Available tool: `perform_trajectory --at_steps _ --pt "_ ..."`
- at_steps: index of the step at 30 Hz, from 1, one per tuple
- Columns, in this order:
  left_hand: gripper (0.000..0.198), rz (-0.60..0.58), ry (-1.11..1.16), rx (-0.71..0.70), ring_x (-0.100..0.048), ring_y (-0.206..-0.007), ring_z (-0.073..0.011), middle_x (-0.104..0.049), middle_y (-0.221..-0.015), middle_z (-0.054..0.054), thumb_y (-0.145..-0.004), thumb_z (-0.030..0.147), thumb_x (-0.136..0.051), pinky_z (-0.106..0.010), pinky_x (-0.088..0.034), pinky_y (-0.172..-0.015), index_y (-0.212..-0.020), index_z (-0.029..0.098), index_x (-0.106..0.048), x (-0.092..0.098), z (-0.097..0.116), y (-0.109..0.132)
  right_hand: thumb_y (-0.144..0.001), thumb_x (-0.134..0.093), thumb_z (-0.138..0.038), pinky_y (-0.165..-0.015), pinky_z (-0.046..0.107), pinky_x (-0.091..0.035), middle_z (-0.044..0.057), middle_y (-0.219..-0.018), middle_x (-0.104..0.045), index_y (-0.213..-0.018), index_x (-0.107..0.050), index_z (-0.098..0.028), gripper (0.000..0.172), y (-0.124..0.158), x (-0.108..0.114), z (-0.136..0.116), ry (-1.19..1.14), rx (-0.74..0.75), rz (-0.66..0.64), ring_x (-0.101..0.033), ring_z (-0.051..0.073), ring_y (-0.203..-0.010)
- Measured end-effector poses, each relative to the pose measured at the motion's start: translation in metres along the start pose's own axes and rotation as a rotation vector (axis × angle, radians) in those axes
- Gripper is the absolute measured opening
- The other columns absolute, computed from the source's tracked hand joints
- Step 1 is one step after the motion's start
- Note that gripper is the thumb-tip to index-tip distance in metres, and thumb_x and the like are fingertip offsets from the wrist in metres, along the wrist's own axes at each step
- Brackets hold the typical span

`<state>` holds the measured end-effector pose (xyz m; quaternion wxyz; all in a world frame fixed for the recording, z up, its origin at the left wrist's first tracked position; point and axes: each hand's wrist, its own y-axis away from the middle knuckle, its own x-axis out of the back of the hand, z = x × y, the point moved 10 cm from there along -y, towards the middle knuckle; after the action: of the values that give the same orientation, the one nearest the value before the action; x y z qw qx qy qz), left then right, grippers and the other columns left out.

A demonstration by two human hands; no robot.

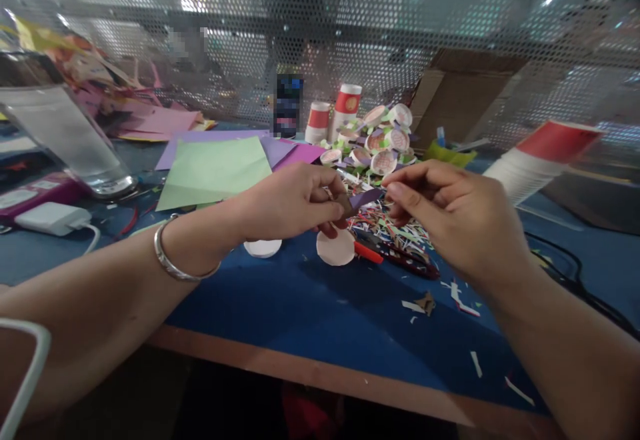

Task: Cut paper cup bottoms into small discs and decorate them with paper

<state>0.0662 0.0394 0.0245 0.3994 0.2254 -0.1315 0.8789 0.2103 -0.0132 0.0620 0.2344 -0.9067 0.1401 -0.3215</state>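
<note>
Between my two hands hangs a small purple paper piece (367,199). My left hand (305,201) pinches its left end, with a bracelet on the wrist. At its right tip are the closed thumb and forefinger of my right hand (435,200). Just below my left fingers a pale round disc (335,248) lies on the blue table (280,307). A white round piece (263,248) is partly under my left wrist. Beside the disc are a red-orange pen-like object (369,252) and dark red-handled scissors (413,261), partly hidden.
Green paper (215,170) and purple sheets lie at the back left, near a tall glass (75,140) and a white charger (53,219). Behind my hands stand decorated cup pieces (385,140), paper scraps and red-white cups (345,110). More stacked cups (545,157) lean at right.
</note>
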Motion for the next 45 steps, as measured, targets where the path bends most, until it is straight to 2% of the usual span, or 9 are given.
perform_trajectory --at_steps 9,16,21,27,29,33,36,41,45 --pt "0.01 -0.029 0.357 0.122 -0.077 -0.074 -0.0145 -0.08 -0.084 -0.006 -0.091 0.009 -0.059 -0.026 -0.058 -0.071 -0.085 0.015 -0.062 -0.008 -0.005 0.001 -0.095 -0.065 -0.032 -0.054 0.026 -0.052 0.0 -0.068 -0.069 -0.091 -0.072 -0.02 0.015 0.002 -0.001 0.002 0.011 0.006 -0.022 -0.066 0.013 -0.056" --pt "0.01 0.002 0.423 0.095 -0.074 -0.072 -0.0121 -0.078 -0.081 -0.006 -0.094 0.006 -0.058 -0.02 -0.051 -0.063 -0.088 0.014 -0.06 -0.006 -0.006 -0.002 -0.095 -0.067 -0.043 -0.054 0.026 -0.049 0.001 -0.069 -0.069 -0.089 -0.072 -0.021 0.023 0.003 -0.002 -0.002 -0.016 0.023 -0.04 -0.065 0.014 -0.057" --pt "0.012 0.124 0.355 0.059 -0.069 -0.063 -0.0084 -0.075 -0.077 -0.002 -0.092 0.003 -0.058 -0.018 -0.048 -0.058 -0.088 0.014 -0.062 0.007 -0.006 -0.005 -0.094 -0.067 -0.04 -0.053 0.028 -0.047 0.001 -0.07 -0.069 -0.088 -0.073 -0.021 0.02 0.003 0.0 -0.005 0.024 0.027 -0.039 -0.064 0.015 -0.058" --pt "0.011 0.417 0.471 -0.053 -0.073 -0.072 -0.0129 -0.073 -0.083 -0.003 -0.097 0.009 -0.052 -0.028 -0.058 -0.073 -0.089 0.015 -0.057 0.043 -0.006 -0.004 -0.091 -0.068 -0.037 -0.057 0.03 -0.049 0.001 -0.068 -0.068 -0.091 -0.072 -0.02 0.017 -0.003 -0.005 0.008 0.072 0.012 -0.176 -0.065 0.017 -0.06" --pt "0.01 0.425 0.449 -0.053 -0.073 -0.073 -0.013 -0.074 -0.085 -0.004 -0.097 0.01 -0.053 -0.028 -0.057 -0.074 -0.09 0.014 -0.058 0.046 -0.007 -0.004 -0.09 -0.066 -0.037 -0.056 0.031 -0.048 0.003 -0.068 -0.069 -0.091 -0.073 -0.02 0.019 -0.005 -0.007 0.014 0.159 -0.003 -0.248 -0.062 0.017 -0.059" --pt "0.009 0.29 0.349 -0.013 -0.073 -0.076 -0.0134 -0.075 -0.085 -0.005 -0.098 0.012 -0.054 -0.027 -0.057 -0.072 -0.092 0.014 -0.061 0.036 -0.012 -0.008 -0.088 -0.063 -0.041 -0.058 0.034 -0.045 0.006 -0.076 -0.073 -0.092 -0.075 -0.02 0.025 -0.003 -0.016 0.024 0.345 -0.006 -0.461 -0.064 0.02 -0.065" --pt "0.008 0.3 0.25 -0.05 -0.074 -0.08 -0.014 -0.076 -0.087 -0.006 -0.097 0.013 -0.055 -0.026 -0.056 -0.073 -0.093 0.014 -0.062 0.04 -0.011 -0.008 -0.089 -0.061 -0.044 -0.062 0.035 -0.047 0.008 -0.082 -0.076 -0.092 -0.075 -0.021 0.027 0.001 -0.014 0.031 0.399 -0.023 -0.558 -0.068 0.023 -0.071" --pt "0.003 0.405 0.11 -0.081 -0.073 -0.075 -0.0134 -0.077 -0.086 -0.007 -0.095 0.013 -0.059 -0.027 -0.055 -0.072 -0.094 0.015 -0.06 0.055 -0.009 -0.005 -0.088 -0.064 -0.049 -0.062 0.036 -0.047 0.008 -0.085 -0.077 -0.091 -0.076 -0.023 0.03 0.001 -0.009 0.031 0.394 -0.007 -0.553 -0.069 0.024 -0.072" --pt "0.005 0.517 0.103 -0.071 -0.069 -0.068 -0.0115 -0.075 -0.084 -0.005 -0.096 0.016 -0.055 -0.026 -0.052 -0.063 -0.092 0.018 -0.055 0.067 -0.008 -0.001 -0.089 -0.065 -0.047 -0.062 0.034 -0.045 0.005 -0.079 -0.075 -0.088 -0.075 -0.024 0.025 -0.006 -0.026 0.015 0.345 0.034 -0.503 -0.066 0.02 -0.067"
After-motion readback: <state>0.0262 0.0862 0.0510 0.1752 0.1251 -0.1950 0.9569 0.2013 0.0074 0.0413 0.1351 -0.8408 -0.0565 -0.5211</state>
